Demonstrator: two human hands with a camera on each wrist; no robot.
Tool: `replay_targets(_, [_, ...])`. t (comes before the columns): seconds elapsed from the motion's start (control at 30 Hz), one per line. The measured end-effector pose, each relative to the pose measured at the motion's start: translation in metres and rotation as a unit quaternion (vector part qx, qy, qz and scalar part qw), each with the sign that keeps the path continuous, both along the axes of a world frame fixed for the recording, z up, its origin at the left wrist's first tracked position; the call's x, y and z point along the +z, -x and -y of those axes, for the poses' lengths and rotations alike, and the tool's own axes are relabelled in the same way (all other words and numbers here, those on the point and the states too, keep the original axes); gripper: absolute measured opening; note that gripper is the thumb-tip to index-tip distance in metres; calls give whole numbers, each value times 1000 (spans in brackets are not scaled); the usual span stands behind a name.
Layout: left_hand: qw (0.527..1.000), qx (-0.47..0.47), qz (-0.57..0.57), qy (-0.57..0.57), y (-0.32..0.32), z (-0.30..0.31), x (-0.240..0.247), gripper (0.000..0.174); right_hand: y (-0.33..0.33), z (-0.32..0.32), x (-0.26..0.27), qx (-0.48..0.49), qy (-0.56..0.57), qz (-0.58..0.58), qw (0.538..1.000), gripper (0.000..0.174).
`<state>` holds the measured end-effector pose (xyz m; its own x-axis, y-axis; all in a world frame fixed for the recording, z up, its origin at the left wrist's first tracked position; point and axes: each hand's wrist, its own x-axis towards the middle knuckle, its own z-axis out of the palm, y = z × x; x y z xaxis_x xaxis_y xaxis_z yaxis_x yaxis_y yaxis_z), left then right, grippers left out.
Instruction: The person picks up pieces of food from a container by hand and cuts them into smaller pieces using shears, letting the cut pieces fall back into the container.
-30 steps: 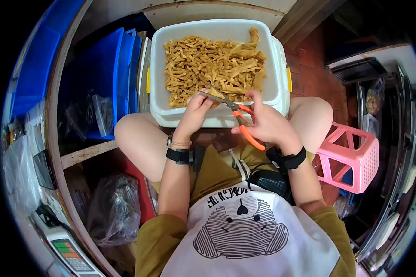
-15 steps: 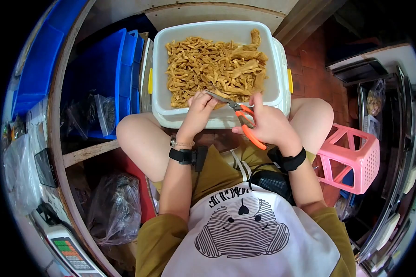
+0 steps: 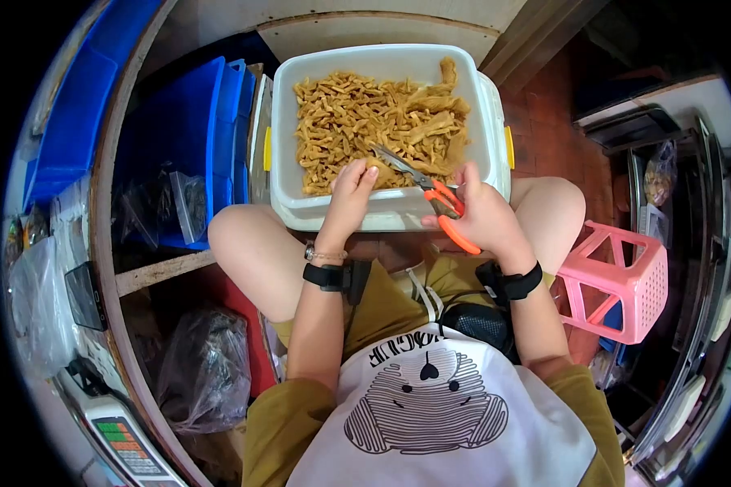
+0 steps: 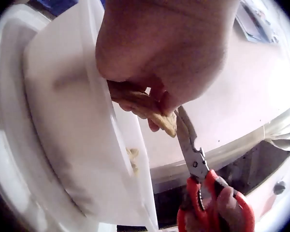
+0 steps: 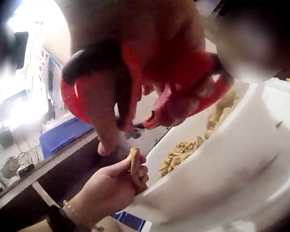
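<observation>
My left hand [image 3: 349, 207] pinches a yellow-brown, wrinkled food strip [image 4: 152, 108] between thumb and fingers, over the near rim of a white tub [image 3: 374, 50]. The strip's tip sticks out past the fingertips, toward the scissors. My right hand [image 3: 491, 215] grips scissors [image 4: 187, 137] with orange-red handles, fingers through and round them. Their metal blades reach leftward to right beside the strip's end. Inside the tub lies a heap of short cut pieces [image 3: 341, 122], with longer uncut strips [image 3: 434, 126] on its right side. In the right wrist view, the strip [image 5: 135, 169] stands up from the left fist.
The tub stands between the person's bent knees. Blue bins [image 3: 211, 146] and a shelf edge [image 3: 162, 272] are on the left, with a clear plastic bag [image 3: 203, 373] below. A pink stool [image 3: 617, 280] stands right, near a rack [image 3: 707, 268].
The scissors have drawn a little to the right, away from the left fingers. My left hand has turned slightly, its thumb now showing on top. The head view has shifted a little.
</observation>
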<state>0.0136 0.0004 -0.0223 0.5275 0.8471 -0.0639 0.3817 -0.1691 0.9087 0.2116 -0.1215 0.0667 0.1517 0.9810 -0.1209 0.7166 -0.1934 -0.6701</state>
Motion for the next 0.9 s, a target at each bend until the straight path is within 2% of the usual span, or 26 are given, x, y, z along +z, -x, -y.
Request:
replay_targets(0.03, [1000, 2, 0, -1, 0, 1, 1, 25, 0, 0, 4, 2, -1, 0, 1000, 72])
replay_targets(0.1, [966, 58, 212, 137, -2, 6, 7, 28, 2, 1, 12, -6, 33, 32, 999, 69])
replay_targets(0.13, [966, 59, 212, 136, -1, 8, 11, 28, 2, 1, 11, -4, 32, 32, 999, 69])
replay_targets(0.2, [937, 96, 255, 219, -1, 9, 18, 31, 1, 1, 7, 27, 35, 16, 999, 77])
replay_targets(0.43, [936, 39, 303, 175, 3, 4, 6, 22, 7, 1, 11, 51, 59, 16, 997, 77])
replay_targets(0.5, [949, -3, 263, 176, 6, 2, 2, 20, 8, 1, 8, 48, 57, -2, 997, 76])
replay_targets(0.63, [955, -15, 246, 168, 7, 3, 3, 19, 9, 0, 9, 51, 64, -9, 997, 76])
replay_targets(0.83, [942, -2, 294, 160, 3, 7, 6, 25, 7, 0, 6, 49, 93, -29, 994, 72])
replay_targets(0.9, [943, 15, 288, 169, 4, 8, 9, 31, 5, 2, 5, 21, 47, -85, 995, 71])
